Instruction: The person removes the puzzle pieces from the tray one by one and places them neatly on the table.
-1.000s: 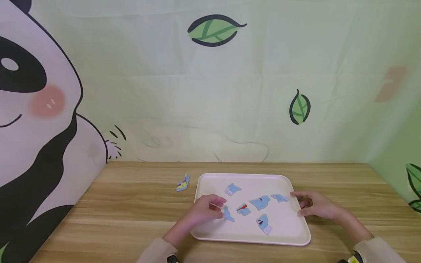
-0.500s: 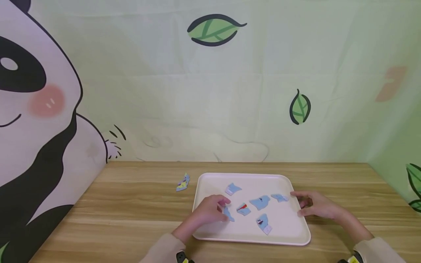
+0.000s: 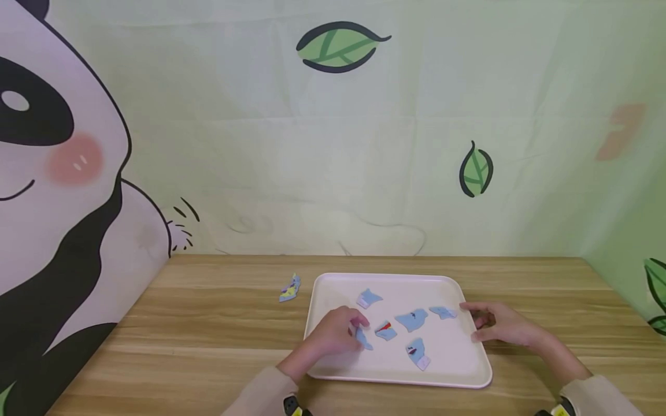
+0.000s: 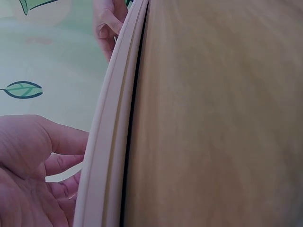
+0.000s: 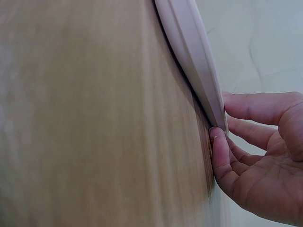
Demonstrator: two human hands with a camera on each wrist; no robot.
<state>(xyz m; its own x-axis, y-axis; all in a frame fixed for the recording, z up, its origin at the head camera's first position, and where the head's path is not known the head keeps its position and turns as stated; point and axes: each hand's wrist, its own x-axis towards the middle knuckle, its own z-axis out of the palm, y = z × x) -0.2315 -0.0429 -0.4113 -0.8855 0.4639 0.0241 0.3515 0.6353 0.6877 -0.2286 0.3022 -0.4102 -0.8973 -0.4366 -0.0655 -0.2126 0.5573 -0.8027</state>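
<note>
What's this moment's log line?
left hand: at partly hidden blue piece, grip unclear | right hand: touching right edge of tray | yellow-blue piece: on table outside tray

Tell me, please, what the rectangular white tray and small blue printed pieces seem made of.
Rectangular white tray: probably plastic, smooth, judging by its even colour and rounded rim. Small blue printed pieces: perhaps cardboard, flat with printed faces; finish unclear.

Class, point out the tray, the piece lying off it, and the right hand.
Tray [image 3: 460, 361], head view: bare lower right floor.
Piece off the tray [image 3: 289, 289], head view: yellow-patterned middle.
Right hand [image 3: 502, 325], head view: its middle.
</note>
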